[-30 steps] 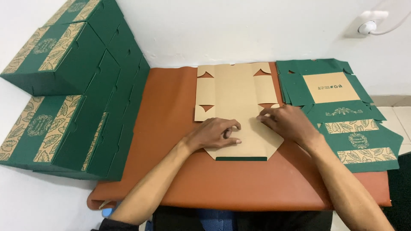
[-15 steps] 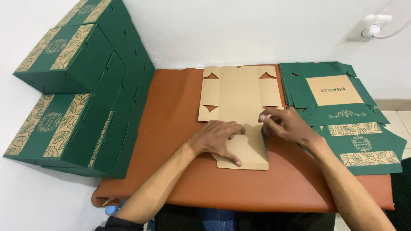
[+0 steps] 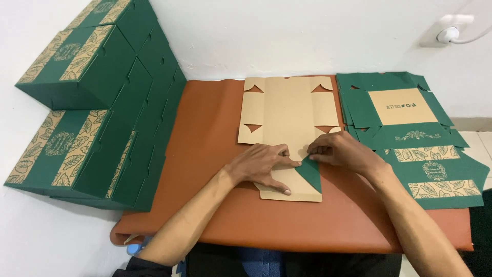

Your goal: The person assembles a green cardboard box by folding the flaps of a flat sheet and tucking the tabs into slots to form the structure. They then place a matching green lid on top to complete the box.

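Flat box blank (image 3: 287, 110) under both hands: left hand (image 3: 261, 165) flat, open; right hand (image 3: 344, 152) grip pinches green flap (image 3: 311, 172).

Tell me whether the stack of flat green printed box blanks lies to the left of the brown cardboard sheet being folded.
No: the stack of flat green box blanks lies to the right of the brown cardboard sheet; assembled green boxes stand left.

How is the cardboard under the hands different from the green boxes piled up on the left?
The flat box blank lies spread on the brown mat; the finished green boxes are folded up and stacked. The blank shows its plain tan inside, with one green flap turned over; the boxes show green outsides with leaf patterns. Both look like the same cardboard.
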